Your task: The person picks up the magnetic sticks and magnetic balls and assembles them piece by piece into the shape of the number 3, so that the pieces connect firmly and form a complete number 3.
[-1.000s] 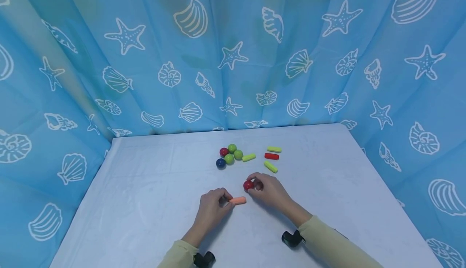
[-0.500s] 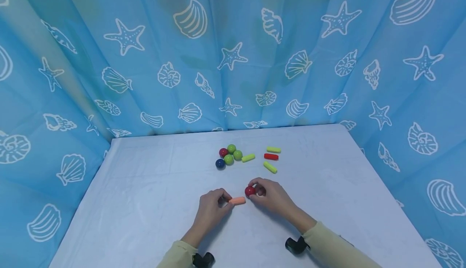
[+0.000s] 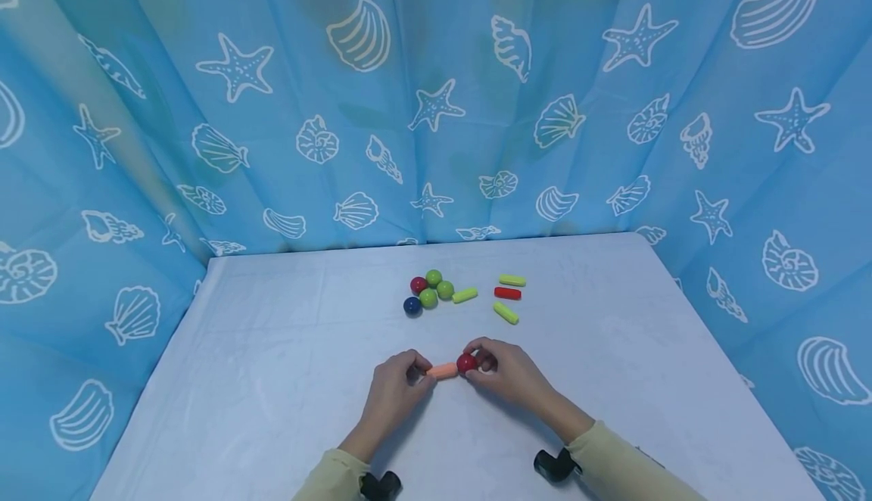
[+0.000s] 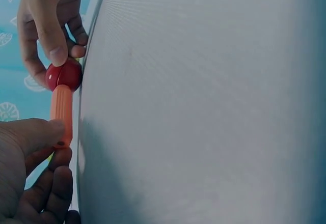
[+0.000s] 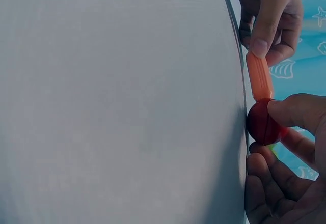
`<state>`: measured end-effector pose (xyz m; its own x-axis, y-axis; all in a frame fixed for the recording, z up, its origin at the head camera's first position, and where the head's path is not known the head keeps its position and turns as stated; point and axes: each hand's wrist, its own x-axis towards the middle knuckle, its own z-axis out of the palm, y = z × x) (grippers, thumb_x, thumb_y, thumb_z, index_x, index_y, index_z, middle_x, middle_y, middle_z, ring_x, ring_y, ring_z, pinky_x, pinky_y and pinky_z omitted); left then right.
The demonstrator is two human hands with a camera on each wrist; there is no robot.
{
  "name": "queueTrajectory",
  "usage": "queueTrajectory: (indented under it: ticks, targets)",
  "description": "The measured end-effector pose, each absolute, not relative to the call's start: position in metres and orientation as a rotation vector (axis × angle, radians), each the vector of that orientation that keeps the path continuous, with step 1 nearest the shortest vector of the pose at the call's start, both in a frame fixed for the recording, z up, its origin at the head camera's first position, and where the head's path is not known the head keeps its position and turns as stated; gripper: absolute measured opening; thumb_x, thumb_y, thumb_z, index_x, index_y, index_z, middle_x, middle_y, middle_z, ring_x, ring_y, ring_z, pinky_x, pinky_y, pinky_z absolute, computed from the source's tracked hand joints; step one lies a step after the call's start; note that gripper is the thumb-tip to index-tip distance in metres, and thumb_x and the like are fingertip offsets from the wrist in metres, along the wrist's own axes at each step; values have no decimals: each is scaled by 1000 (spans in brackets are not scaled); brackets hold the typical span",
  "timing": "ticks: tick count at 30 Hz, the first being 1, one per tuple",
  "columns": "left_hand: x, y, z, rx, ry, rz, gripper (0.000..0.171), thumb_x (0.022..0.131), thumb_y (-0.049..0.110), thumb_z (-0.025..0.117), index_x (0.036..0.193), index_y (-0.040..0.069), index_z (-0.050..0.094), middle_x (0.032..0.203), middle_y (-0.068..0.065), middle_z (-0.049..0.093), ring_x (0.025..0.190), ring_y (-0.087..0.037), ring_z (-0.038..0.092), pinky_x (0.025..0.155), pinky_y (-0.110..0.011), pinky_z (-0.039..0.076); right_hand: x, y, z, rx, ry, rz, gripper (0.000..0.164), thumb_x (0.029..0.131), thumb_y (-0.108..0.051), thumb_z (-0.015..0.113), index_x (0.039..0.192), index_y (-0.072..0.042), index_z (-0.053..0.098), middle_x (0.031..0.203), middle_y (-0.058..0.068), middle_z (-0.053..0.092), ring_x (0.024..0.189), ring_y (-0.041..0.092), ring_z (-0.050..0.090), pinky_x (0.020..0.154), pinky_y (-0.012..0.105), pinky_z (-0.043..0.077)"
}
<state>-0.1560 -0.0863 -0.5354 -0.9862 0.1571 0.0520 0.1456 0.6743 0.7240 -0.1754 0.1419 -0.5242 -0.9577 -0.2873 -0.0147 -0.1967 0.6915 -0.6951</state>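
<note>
An orange stick [image 3: 444, 371] is pinched in the partly closed left hand [image 3: 397, 385] and a red ball [image 3: 466, 364], touching the stick's end, in the partly closed right hand [image 3: 509, 371], well apart from the surface's [image 3: 286, 350] far edge.

Ball [image 3: 466, 364] R of stick [image 3: 443, 371], other pcs [image 3: 465, 296] behind on tbl [image 3: 286, 350].

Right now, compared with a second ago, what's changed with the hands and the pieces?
The right hand brought its red ball toward the person; it now meets the end of the orange stick, closing the earlier gap. Nothing was let go. The left hand still pinches the orange stick; the loose balls and loose sticks beyond stayed put.
</note>
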Motion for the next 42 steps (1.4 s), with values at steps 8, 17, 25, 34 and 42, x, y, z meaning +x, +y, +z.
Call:
queueTrajectory:
  ticks: [8,17,25,34,42]
  targets:
    - [-155,-85,-534,242,2876,1234,11,91,19,77,100,20,71,91,7,65,82,-11,55,79,-31,52,-173,143,-524,-401,2767,-1129,31,86,-18,82,114,-23,69,88,-12,63,82,9,57,75,26,51]
    - [-156,-83,-535,232,2896,1215,13,89,19,79,100,20,72,93,7,66,85,-11,57,80,-34,52,-172,146,-525,-415,2775,-1149,35,86,-20,82,118,-24,69,98,-13,65,85,8,58,76,27,52]
    - [-156,-84,-536,239,2898,1234,15,89,20,79,101,20,71,95,8,66,88,-11,57,82,-34,52,-173,147,-526,-445,2743,-1159,31,87,-18,81,116,-25,70,98,-14,66,85,8,58,77,28,52]
    - [-156,-87,-534,221,2872,1296,18,93,27,73,107,17,69,97,7,64,92,-12,57,83,-34,51,-173,146,-525,-436,2744,-1154,32,87,-18,81,116,-24,70,97,-14,66,84,9,57,76,26,51]
    - [-161,-94,-535,185,2890,1275,15,95,25,72,108,18,70,98,6,64,94,-12,58,84,-35,52,-174,146,-527,-438,2742,-1167,32,87,-18,81,116,-24,70,98,-14,66,84,8,58,76,26,52]
